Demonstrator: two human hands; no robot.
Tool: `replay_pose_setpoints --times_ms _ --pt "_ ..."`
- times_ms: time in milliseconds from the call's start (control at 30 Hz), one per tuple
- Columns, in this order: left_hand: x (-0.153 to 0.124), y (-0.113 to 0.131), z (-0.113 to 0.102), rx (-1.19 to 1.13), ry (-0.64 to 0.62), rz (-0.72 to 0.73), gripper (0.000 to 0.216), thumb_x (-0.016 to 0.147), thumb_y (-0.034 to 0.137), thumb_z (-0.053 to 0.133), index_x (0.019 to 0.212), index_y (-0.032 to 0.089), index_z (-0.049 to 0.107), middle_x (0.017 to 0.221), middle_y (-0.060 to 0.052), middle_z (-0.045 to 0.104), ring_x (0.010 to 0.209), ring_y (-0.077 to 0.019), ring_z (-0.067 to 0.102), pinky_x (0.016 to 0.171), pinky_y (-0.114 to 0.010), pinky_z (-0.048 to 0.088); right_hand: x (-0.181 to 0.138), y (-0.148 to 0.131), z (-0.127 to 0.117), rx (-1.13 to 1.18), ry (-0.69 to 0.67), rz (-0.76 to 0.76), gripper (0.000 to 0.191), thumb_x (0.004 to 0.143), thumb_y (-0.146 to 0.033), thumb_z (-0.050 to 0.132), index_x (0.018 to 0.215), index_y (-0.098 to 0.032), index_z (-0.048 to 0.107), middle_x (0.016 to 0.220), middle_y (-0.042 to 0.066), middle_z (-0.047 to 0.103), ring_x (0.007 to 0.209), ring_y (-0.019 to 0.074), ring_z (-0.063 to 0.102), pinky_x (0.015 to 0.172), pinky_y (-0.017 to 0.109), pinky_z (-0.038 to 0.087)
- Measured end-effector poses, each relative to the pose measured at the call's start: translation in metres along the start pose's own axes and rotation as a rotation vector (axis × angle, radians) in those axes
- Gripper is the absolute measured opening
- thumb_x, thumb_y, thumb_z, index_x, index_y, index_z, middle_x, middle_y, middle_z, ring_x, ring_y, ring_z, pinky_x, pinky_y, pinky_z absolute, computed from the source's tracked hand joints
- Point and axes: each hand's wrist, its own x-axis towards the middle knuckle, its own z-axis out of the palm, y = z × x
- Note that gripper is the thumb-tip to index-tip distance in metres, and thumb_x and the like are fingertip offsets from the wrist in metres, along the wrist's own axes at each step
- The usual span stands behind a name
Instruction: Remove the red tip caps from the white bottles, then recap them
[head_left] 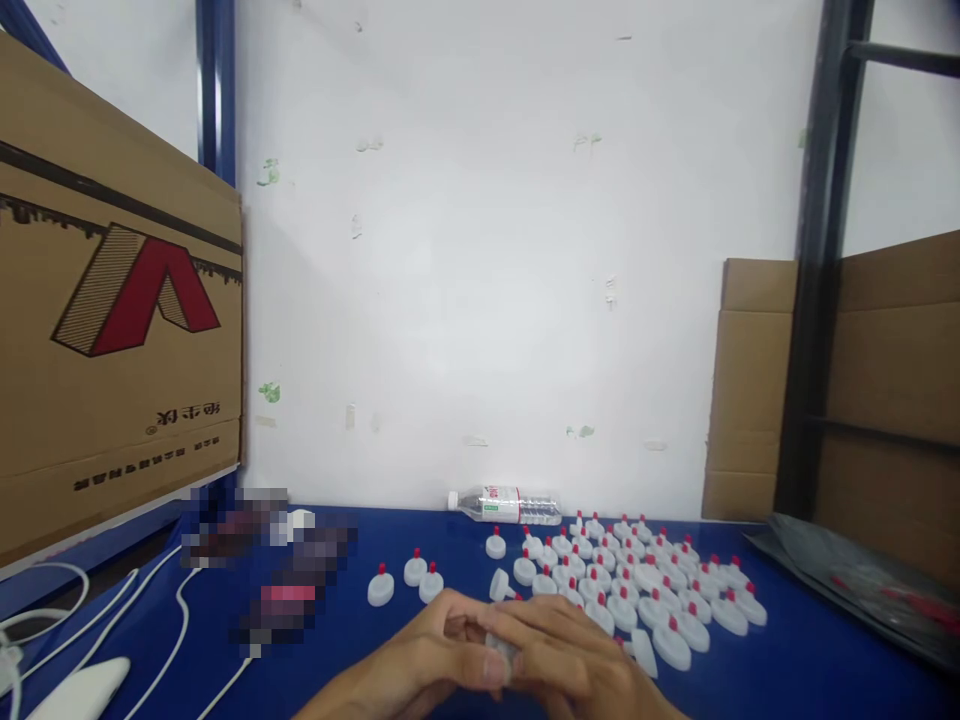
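At the bottom middle, my left hand [420,660] and my right hand [574,655] meet with bent fingers around a white translucent nozzle cap [501,648]. Fingers cover most of this cap, and whether it has a red tip is hidden. Just beyond my right hand spreads a group of white nozzle caps with red tips [622,606], mostly standing flat side down. One tipped cap [643,652] lies on its side next to that hand. Past my left hand stand a few more caps [381,588].
A clear plastic bottle [536,506] lies along the wall on the blue table [337,690]. Cables [180,620], a white device [82,690] and blurred items are at left. A large carton [120,400] stands left; a dark plastic bag [847,580] lies right.
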Motion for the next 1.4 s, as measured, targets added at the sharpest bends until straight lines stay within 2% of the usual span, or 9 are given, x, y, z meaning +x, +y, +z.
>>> replay_pose_setpoints --times_ms 300,433,533,600,667,800,933,1100,1400 --pt "0.006 -0.014 -0.011 0.234 0.068 0.003 0.049 0.068 0.057 0.081 0.085 0.011 0.079 0.058 0.004 0.044 0.055 -0.0081 0.027 0.055 -0.024 0.022 0.007 -0.001 -0.001 0.076 0.099 0.018 0.056 0.106 -0.019 0.046 0.155 -0.027 0.02 0.116 0.004 0.075 0.098 0.0128 0.073 0.092 0.026 0.056" --pt "0.005 -0.011 -0.015 0.261 0.049 0.008 0.043 0.072 0.05 0.082 0.089 0.011 0.077 0.071 0.0 0.057 0.066 -0.0114 0.046 0.064 -0.024 0.034 0.007 -0.006 -0.01 0.047 0.006 0.066 0.06 0.103 -0.013 0.046 0.155 -0.026 0.021 0.127 0.006 0.07 0.111 0.0146 0.069 0.101 0.031 0.053" --pt "0.007 -0.012 -0.019 0.35 0.174 0.029 0.044 0.076 0.051 0.078 0.097 0.013 0.074 0.086 -0.003 0.063 0.079 -0.0172 0.056 0.075 -0.027 0.043 0.006 -0.003 -0.02 -0.021 -0.108 0.159 0.069 0.097 -0.013 0.047 0.157 -0.024 0.016 0.14 0.009 0.062 0.124 0.0202 0.062 0.115 0.043 0.041" --pt "0.007 -0.014 -0.023 0.503 0.284 0.007 0.04 0.079 0.052 0.075 0.092 0.015 0.072 0.081 0.0 0.06 0.075 -0.0162 0.054 0.069 -0.025 0.042 0.005 0.004 -0.027 -0.061 -0.164 0.21 0.069 0.096 -0.013 0.045 0.158 -0.023 0.015 0.147 0.009 0.055 0.129 0.022 0.058 0.119 0.048 0.035" --pt "0.007 -0.014 -0.026 0.739 0.375 -0.038 0.036 0.08 0.051 0.073 0.09 0.016 0.071 0.075 0.002 0.057 0.072 -0.0159 0.051 0.065 -0.025 0.039 0.004 0.014 -0.031 -0.098 -0.159 0.262 0.064 0.098 -0.012 0.04 0.157 -0.025 0.017 0.149 0.008 0.053 0.13 0.0213 0.057 0.12 0.049 0.034" --pt "0.002 -0.011 -0.026 1.154 0.565 -0.101 0.043 0.085 0.047 0.068 0.122 0.025 0.064 0.086 0.0 0.063 0.086 -0.0239 0.058 0.078 -0.033 0.043 -0.001 0.033 -0.033 -0.162 -0.111 0.388 0.051 0.102 -0.014 0.036 0.151 -0.029 0.03 0.143 0.006 0.058 0.129 0.0219 0.057 0.116 0.05 0.038" --pt "-0.001 -0.011 -0.025 1.346 0.534 -0.063 0.032 0.098 0.051 0.048 0.111 0.028 0.065 0.096 -0.003 0.068 0.097 -0.0276 0.061 0.092 -0.042 0.043 -0.004 0.041 -0.032 -0.207 -0.137 0.504 0.04 0.105 -0.022 0.038 0.144 -0.03 0.043 0.133 0.006 0.063 0.124 0.0238 0.058 0.115 0.053 0.036" --pt "0.003 -0.019 -0.03 1.405 0.439 0.012 0.036 0.103 0.05 0.04 0.1 0.027 0.068 0.1 -0.003 0.069 0.103 -0.0278 0.059 0.099 -0.046 0.041 -0.008 0.045 -0.029 -0.205 -0.199 0.555 0.029 0.107 -0.026 0.037 0.125 -0.03 0.058 0.121 0.003 0.067 0.116 0.0239 0.059 0.111 0.054 0.035" --pt "0.002 -0.029 -0.029 1.352 0.412 0.04 0.038 0.104 0.043 0.041 0.093 0.022 0.07 0.105 -0.005 0.056 0.097 -0.0216 0.059 0.085 -0.035 0.046 -0.006 0.042 -0.026 -0.159 -0.28 0.481 0.026 0.105 -0.024 0.039 0.102 -0.023 0.065 0.106 0.005 0.069 0.109 0.0232 0.058 0.108 0.046 0.035"
